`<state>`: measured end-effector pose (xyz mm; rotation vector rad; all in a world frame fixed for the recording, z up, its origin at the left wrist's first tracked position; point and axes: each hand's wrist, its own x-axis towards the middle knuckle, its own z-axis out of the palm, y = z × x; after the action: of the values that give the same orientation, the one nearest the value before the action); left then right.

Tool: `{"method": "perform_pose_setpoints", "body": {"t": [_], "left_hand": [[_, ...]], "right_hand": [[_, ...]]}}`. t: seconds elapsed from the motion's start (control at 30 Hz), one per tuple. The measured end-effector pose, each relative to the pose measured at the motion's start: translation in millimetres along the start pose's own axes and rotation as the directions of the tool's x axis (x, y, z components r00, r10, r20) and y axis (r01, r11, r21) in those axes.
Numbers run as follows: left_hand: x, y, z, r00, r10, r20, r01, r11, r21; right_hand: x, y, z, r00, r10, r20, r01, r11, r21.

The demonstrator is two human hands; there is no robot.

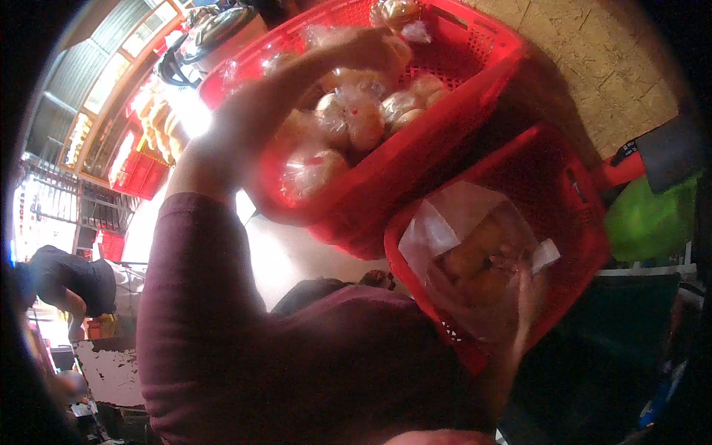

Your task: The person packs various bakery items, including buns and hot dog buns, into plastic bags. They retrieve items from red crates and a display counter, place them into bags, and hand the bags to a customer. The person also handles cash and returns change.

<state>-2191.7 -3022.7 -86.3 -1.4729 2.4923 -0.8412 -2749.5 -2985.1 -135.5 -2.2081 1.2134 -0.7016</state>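
Note:
My left arm stretches across the big red basket, and my left hand is over its far part, among bread rolls in clear plastic wrapping. Its fingers are blurred, so I cannot make out whether it grips a roll. Closer and to the right, a smaller red basket holds an open clear plastic bag with brown bread-like pieces inside. At the right side of this bag is my right hand, its fingers curled on the plastic; dim light hides their tips.
A single wrapped roll lies at the big basket's far end. Beyond is a tan board surface. To the right are a red handle and a green object. Another person bends at the far left, near red crates.

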Motion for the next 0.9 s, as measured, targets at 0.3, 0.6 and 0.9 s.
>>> {"method": "perform_pose_setpoints", "body": {"t": [0.3,0.6,0.9], "left_hand": [[-46.1,-56.2,-46.9,0.828,-0.516,0.219,-0.051,-0.459,-0.887],[58.6,-25.9,-72.5,0.718,-0.689,0.093,0.356,0.250,-0.901],[77.5,108.1,-48.6,0.902,-0.218,0.374,0.395,0.767,-0.505]], "right_hand": [[4.8,-9.1,-5.8,0.994,0.112,-0.005,-0.111,0.985,0.136],[-0.9,-46.5,2.3,0.914,0.281,0.294,-0.405,0.571,0.714],[-4.1,-22.2,8.6,0.890,0.318,0.326,-0.455,0.624,0.635]]}}
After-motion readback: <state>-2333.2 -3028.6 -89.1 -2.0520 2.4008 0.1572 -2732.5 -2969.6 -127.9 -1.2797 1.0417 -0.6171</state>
